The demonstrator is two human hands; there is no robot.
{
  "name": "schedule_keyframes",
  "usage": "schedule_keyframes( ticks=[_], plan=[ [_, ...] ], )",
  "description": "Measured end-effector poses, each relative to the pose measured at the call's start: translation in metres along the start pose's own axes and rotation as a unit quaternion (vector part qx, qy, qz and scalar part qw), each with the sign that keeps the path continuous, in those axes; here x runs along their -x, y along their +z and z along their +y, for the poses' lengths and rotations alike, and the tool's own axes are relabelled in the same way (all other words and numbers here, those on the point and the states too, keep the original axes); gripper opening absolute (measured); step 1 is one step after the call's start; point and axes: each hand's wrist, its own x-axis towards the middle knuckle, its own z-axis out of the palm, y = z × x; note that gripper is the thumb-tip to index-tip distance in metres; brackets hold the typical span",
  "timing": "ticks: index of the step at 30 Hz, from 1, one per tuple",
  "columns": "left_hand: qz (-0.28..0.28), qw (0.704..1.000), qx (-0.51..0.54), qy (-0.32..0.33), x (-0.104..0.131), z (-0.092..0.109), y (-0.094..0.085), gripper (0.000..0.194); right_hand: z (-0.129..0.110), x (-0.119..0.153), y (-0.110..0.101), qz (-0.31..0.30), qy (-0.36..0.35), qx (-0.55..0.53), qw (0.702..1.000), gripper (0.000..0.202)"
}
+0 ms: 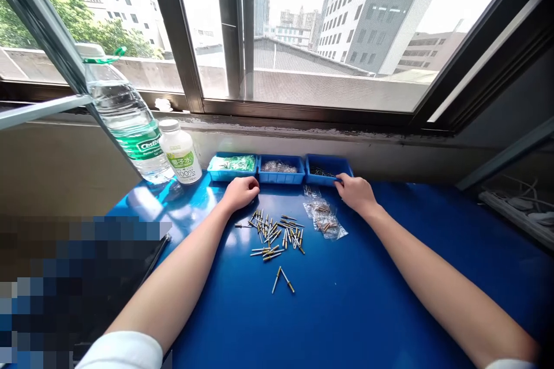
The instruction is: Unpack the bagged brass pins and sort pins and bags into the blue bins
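My left hand rests on the table with curled fingers, just in front of the left and middle bins; whatever its fingers may hold is hidden. My right hand pinches the front right corner of the right blue bin, which holds thin dark pieces. Between my arms lies a loose pile of blind rivets, brass-coloured with silver pins. Two more rivets lie apart, nearer me. Beside my right hand are small clear bags with copper-coloured pieces inside.
The left blue bin holds green-and-white packets, and the middle blue bin holds small clear pieces. A large water bottle and a white bottle stand at the back left. Behind the blue table runs a windowsill.
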Motion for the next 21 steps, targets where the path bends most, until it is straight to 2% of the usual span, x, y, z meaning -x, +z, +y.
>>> schedule_keyframes(
  ticks=[4, 8, 17, 21],
  plan=[
    [0.000, 1.000, -0.008, -0.006, -0.001, 0.000, 0.000, 0.024, -0.003, 0.019, 0.006, 0.012, -0.007, 0.003, 1.000, 0.039],
    [-0.004, 1.000, -0.007, -0.005, -0.001, 0.001, 0.000, 0.023, -0.004, 0.022, 0.007, 0.020, -0.007, 0.009, 1.000, 0.039],
    [0.006, 1.000, -0.008, 0.000, 0.000, -0.001, 0.002, 0.022, 0.002, -0.008, 0.000, -0.005, 0.026, -0.041, 0.999, 0.034],
    [0.004, 1.000, -0.016, 0.000, -0.001, -0.001, 0.003, 0.022, 0.006, -0.018, -0.002, -0.024, 0.030, -0.097, 0.995, 0.035]
  ],
)
